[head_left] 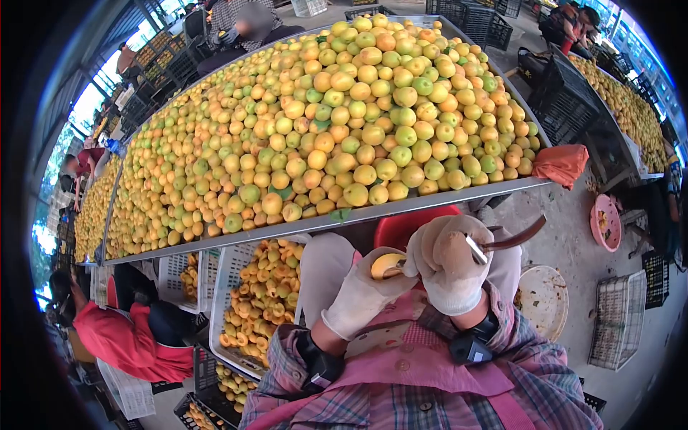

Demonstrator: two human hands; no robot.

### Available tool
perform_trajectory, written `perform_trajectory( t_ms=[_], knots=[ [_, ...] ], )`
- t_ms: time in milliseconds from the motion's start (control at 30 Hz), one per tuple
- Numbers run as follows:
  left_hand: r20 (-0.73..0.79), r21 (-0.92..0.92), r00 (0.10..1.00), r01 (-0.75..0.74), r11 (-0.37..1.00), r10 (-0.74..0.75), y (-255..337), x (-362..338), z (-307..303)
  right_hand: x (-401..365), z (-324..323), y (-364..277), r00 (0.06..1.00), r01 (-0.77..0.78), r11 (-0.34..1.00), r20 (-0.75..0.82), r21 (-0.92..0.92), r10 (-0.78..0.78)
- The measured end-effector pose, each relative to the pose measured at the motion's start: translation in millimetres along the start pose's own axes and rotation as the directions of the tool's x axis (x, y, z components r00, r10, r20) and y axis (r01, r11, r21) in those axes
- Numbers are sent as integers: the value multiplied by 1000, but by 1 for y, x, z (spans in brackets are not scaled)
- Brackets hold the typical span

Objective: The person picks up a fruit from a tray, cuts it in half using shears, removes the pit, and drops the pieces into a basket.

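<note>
The gloved left hand is holding a single yellow fruit, its thumb and fingers closing around it. The fruit is sitting at the tips of those fingers, on the side facing the right hand, so it is resting between the two hands. The right hand, also gloved, is curling into a fist around a curved tool; the tool's brown end is sticking out to the right of that fist, and a short metal part is showing against its fingers. The right hand's nearest fingertips are lying just beside the fruit; whether they are touching it, I cannot tell.

Just beyond the right hand, a red basin is partly showing. Farther ahead of both hands, a metal-rimmed table is bearing a large fruit heap. Left of the left hand, a white crate is holding cut fruit pieces.
</note>
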State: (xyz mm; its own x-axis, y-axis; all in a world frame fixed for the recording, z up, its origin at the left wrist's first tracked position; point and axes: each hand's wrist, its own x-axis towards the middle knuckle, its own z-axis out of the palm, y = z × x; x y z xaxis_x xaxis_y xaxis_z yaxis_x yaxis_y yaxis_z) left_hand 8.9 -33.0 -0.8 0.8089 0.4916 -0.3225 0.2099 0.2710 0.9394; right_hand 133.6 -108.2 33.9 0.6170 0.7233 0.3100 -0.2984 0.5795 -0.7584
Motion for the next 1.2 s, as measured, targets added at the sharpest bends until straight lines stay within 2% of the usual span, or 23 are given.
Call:
perform_trajectory(
  t_ms=[33, 100, 133, 167, 200, 267, 333, 367, 400, 467, 500, 533, 567, 667, 733, 900, 933, 1000, 1033, 1067, 1100, 1133, 1200],
  knots=[
    [-17, 60, 999, -40, 997, 41, -1, 0, 0, 0, -1, 0, 1000, -1, 1000, 1, 0, 1],
    [-32, 117, 996, -75, 990, 80, -2, -2, 1, -2, -8, 1, 995, 3, 991, 100, -135, 11],
    [-36, 186, 992, -110, 976, 119, -1, -2, 2, -4, -11, 1, 995, 2, 991, 99, -136, 11],
    [-37, 253, 987, -144, 957, 158, -1, -3, 2, -6, -15, 1, 990, -14, 976, 133, -217, 44],
    [-37, 253, 987, -145, 957, 159, 0, -3, 2, -7, -17, 2, 983, -25, 955, 166, -296, 77],
    [-10, 254, 992, -117, 960, 124, -1, -3, 2, -5, -17, 3, 982, -76, 968, 149, -241, 114],
    [-14, 280, 995, -90, 956, 98, -5, -4, 2, 1, -22, 1, 943, -215, 932, 185, -293, 275],
    [-18, 306, 997, -63, 950, 72, -7, -4, 3, 0, -29, 9, 923, -262, 953, 247, -155, 294],
    [-21, 307, 997, -60, 950, 70, -7, -4, 3, -1, -31, 12, 923, -263, 953, 248, -152, 295],
    [23, 345, 999, -37, 938, 31, -9, -4, 3, -5, -32, 16, 929, -342, 933, 114, -109, 353],
    [15, 349, 999, -34, 937, 31, -8, -3, 3, -2, -32, 16, 907, -405, 913, 151, 47, 394],
    [55, 256, 998, -19, 967, 5, -6, -3, 4, 3, -29, 20, 913, -380, 888, 261, 258, 315],
    [97, 161, 995, 2, 987, -18, -5, -3, 4, 5, -29, 20, 918, -370, 896, 246, 245, 312],
    [114, 207, 993, -37, 978, 13, -11, 1, 3, 8, -27, 15, 925, -366, 912, 175, 182, 336],
    [97, 201, 994, -60, 978, 41, -13, 0, 5, 10, -33, 18, 915, -403, 860, 164, 313, 369],
    [157, 218, 986, -96, 971, 63, -17, 2, 4, 9, -38, 22, 906, -419, 798, 146, 432, 397],
    [153, 223, 986, -97, 970, 64, -21, 4, 4, 7, -38, 22, 914, -401, 814, 122, 420, 386],
    [114, 113, 992, -75, 991, 63, -23, 6, 6, 9, -34, 21, 922, -381, 829, 107, 410, 371],
    [110, 116, 992, -76, 990, 63, -19, 6, 6, 10, -29, 17, 942, -329, 880, 54, 343, 331],
    [103, -186, 994, 41, 982, -22, -12, 4, 7, 10, -25, 13, 958, -277, 922, 2, 270, 287],
    [122, -469, 987, 150, 870, -104, -5, 2, 9, 7, -20, 11, 975, -212, 944, -11, 254, 222],
    [121, -468, 987, 149, 871, -104, -1, -1, 8, 5, -15, 12, 975, -211, 944, -10, 255, 221],
    [115, -188, 993, 25, 982, -3, 4, -4, 4, 1, -9, 14, 993, -109, 992, 41, -57, 111]
  ],
)
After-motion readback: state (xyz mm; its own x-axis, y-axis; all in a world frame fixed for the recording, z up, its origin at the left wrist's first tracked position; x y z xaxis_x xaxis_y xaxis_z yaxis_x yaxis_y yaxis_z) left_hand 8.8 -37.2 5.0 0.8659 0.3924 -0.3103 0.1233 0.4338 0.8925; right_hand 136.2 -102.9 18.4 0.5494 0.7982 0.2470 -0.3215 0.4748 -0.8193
